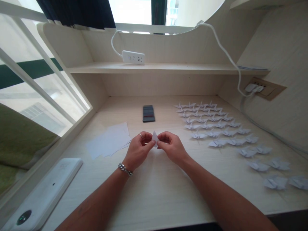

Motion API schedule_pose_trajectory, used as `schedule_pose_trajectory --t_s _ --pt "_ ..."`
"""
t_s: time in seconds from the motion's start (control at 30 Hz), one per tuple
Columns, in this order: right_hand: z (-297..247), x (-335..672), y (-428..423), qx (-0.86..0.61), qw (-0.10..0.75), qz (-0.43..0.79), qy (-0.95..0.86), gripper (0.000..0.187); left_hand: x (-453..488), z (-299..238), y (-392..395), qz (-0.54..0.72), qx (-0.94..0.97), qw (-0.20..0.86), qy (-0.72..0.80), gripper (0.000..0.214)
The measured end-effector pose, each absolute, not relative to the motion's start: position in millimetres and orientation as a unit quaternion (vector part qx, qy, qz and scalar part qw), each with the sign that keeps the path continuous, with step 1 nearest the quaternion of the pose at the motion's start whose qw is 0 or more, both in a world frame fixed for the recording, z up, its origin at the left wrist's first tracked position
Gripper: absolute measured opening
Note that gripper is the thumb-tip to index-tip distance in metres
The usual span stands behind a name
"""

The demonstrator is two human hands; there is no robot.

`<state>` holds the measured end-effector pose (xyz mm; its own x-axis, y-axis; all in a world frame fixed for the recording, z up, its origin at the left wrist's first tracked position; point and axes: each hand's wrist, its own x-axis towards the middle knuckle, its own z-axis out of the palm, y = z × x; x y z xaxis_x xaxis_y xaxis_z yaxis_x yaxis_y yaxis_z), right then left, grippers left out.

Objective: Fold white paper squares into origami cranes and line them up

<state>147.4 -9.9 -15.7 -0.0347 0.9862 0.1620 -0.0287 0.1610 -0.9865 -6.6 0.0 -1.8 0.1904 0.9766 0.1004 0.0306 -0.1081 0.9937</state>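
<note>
Between both hands, just above the desk, is a small piece of folded white paper [155, 137] with a pointed tip facing up. My left hand [141, 146], with a ring and a chain bracelet, pinches its left side between thumb and fingers. On the other side, my right hand [172, 144] pinches the right edge. Loose white paper sheets [109, 139] lie left of my left hand. To the right, several folded white paper cranes [216, 125] stand in rows across the desk.
A dark phone-like rectangle [148, 114] lies beyond my hands. At the left edge is a long white device [45, 195]. A power strip [133, 57] rests on the shelf [163, 68], and a white cable [226, 53] runs down to a wall socket [267, 88].
</note>
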Motion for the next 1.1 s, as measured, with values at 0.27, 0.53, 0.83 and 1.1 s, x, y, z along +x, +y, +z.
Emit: schedule_pose_trajectory --t_s 0.27,0.53,0.83,1.1 --pt "-16.7 146.8 -10.9 -0.446 0.56 0.446 -0.537 0.022 -5.7 -1.3 -0.9 0.476 0.598 0.493 0.416 0.022" --pt "-12.6 145.0 -9.1 -0.426 0.569 0.509 -0.485 0.038 -3.5 -2.8 -2.2 0.473 0.617 0.475 0.412 0.021" --pt "-11.2 146.8 -10.8 -0.442 0.558 0.469 -0.522 0.019 -4.3 -2.1 -2.9 0.469 0.603 0.505 0.402 0.022" --pt "-12.3 149.0 -8.6 -0.45 0.559 0.465 -0.518 0.025 -4.1 -1.2 -2.1 0.452 0.602 0.528 0.393 0.019"
